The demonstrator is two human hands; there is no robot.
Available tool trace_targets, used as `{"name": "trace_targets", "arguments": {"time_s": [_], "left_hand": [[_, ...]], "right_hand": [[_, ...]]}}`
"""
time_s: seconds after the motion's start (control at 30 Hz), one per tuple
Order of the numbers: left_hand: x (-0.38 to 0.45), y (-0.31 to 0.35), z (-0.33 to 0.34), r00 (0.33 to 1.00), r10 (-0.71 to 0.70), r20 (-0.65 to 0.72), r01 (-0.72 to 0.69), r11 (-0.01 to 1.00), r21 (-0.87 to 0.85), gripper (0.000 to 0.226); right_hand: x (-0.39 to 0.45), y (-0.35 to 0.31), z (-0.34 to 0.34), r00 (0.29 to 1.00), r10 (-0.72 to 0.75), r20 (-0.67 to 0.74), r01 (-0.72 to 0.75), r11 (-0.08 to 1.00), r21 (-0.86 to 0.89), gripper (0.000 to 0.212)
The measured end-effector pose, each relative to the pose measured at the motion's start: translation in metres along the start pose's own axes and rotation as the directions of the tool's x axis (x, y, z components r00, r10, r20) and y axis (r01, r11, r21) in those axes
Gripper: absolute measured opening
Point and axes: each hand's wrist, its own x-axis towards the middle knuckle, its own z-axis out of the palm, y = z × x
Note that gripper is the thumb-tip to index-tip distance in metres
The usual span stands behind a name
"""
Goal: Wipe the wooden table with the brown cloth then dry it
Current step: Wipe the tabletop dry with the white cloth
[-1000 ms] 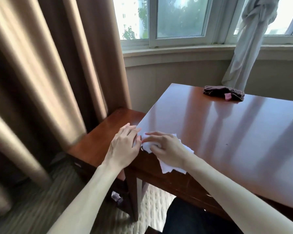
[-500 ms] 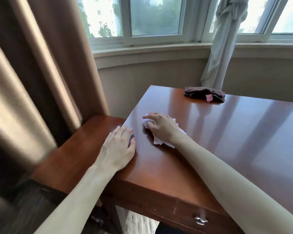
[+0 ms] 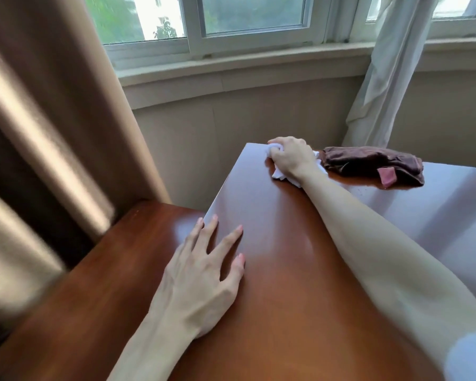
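A person's right hand (image 3: 291,156) curls around a crumpled white tissue (image 3: 282,174), pressing it against the glossy wooden table (image 3: 300,270) at its far left corner. Soft white folds spill from under the palm and wrist. Just beside it, along the far edge, lies the brown cloth (image 3: 368,164), a plush, loosely folded oblong with a pink tag. The left hand (image 3: 204,273) rests flat near the table's left edge, fingers spread and holding nothing. A lower wooden surface (image 3: 94,284) adjoins that edge, beside tan curtains (image 3: 52,119).
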Motion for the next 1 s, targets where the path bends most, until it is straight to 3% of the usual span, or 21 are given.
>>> {"name": "trace_targets", "arguments": {"time_s": [0.13,0.3,0.63,0.83,1.0], "left_hand": [[0.001,0.001,0.000,1.000,-0.015,0.019,0.015,1.000,-0.005,0.061],[0.003,0.002,-0.005,0.996,-0.017,0.085,0.020,0.999,-0.037,0.053],[-0.005,0.002,-0.007,0.999,0.044,-0.020,-0.046,0.996,-0.079,0.048],[-0.007,0.005,-0.009,0.998,0.036,-0.046,-0.040,0.995,-0.088,0.072],[-0.002,0.002,0.001,0.995,-0.051,-0.091,0.041,0.993,-0.111,0.057]], "right_hand": [[-0.016,-0.003,-0.001,0.998,-0.048,0.043,0.048,0.999,-0.001,0.036],[-0.113,-0.024,-0.014,0.976,-0.162,0.144,0.163,0.987,0.006,0.043],[-0.308,-0.037,-0.059,0.913,-0.354,0.205,0.346,0.935,0.074,0.041],[-0.255,-0.023,-0.056,0.942,-0.292,0.168,0.285,0.956,0.061,0.037],[-0.149,-0.011,-0.035,0.970,-0.195,0.147,0.194,0.981,0.015,0.039]]}}
